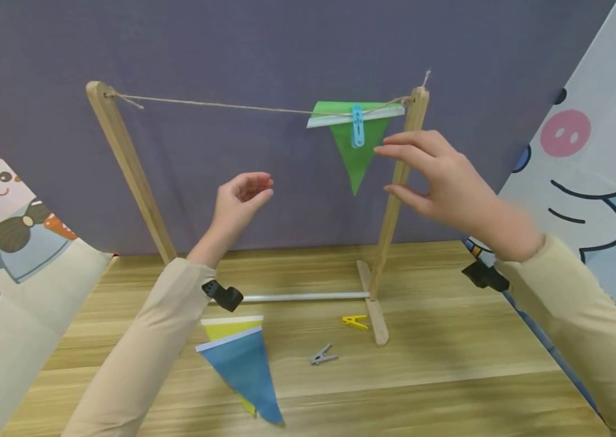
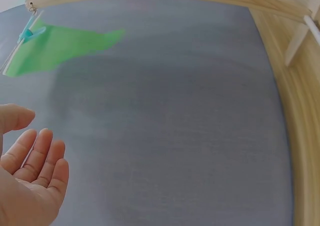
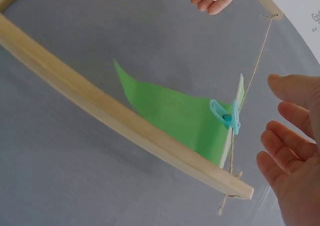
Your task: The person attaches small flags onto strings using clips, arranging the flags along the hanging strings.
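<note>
A green triangular pennant (image 1: pixel 359 145) with a white top band hangs point down near the right end of a string (image 1: pixel 220 105). One light blue clothespin (image 1: pixel 358 126) clips it there. My right hand (image 1: pixel 444 176) is just right of the pennant, thumb and fingers apart with nothing between them. In the right wrist view, the clothespin (image 3: pixel 227 117) stands apart from the fingertips. Further left, below the string, my left hand (image 1: pixel 242 200) is raised with fingers loosely bent and holding nothing; the left wrist view shows its palm (image 2: pixel 30 196) bare.
The string runs between a left wooden post (image 1: pixel 133 170) and a right wooden post (image 1: pixel 395 200), joined low by a white rod (image 1: pixel 308 297). On the table lie a blue pennant (image 1: pixel 244 370) over a yellow pennant (image 1: pixel 231 328), a yellow clothespin (image 1: pixel 355 322) and a grey clothespin (image 1: pixel 323 355).
</note>
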`<state>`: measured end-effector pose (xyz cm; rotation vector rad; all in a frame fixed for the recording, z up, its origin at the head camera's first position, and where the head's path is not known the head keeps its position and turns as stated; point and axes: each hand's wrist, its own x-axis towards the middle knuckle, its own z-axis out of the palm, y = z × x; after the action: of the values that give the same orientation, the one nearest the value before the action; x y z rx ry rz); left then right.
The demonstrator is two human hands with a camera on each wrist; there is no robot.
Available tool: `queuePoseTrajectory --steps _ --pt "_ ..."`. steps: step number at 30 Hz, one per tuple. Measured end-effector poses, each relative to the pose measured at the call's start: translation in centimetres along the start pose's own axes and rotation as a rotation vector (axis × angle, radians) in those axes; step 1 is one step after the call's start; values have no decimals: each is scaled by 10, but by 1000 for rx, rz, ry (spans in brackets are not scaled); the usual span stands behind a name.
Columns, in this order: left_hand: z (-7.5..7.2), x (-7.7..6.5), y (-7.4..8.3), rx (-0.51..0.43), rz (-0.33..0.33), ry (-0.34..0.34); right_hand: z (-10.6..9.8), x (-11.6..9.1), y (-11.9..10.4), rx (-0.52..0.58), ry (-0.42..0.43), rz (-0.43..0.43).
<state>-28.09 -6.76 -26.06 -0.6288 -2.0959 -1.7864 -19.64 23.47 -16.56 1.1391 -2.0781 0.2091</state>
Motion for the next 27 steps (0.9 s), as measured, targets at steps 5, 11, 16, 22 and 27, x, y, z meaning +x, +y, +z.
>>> queuePoseTrajectory --steps 5,11,16,22,27 --pt "-7 -12 -9 -9 -28 -19 8 -15 -5 46 23 16" --pt "-15 -26 -18 8 -56 -22 18 -33 -13 94 39 55" --pt "-23 -37 -28 35 -90 -19 29 -48 -19 128 52 99" --pt "-31 -54 -38 26 -117 -2 44 -66 -26 192 100 121" --pt "-37 -70 -48 -1 -140 3 57 -79 -30 220 108 157"
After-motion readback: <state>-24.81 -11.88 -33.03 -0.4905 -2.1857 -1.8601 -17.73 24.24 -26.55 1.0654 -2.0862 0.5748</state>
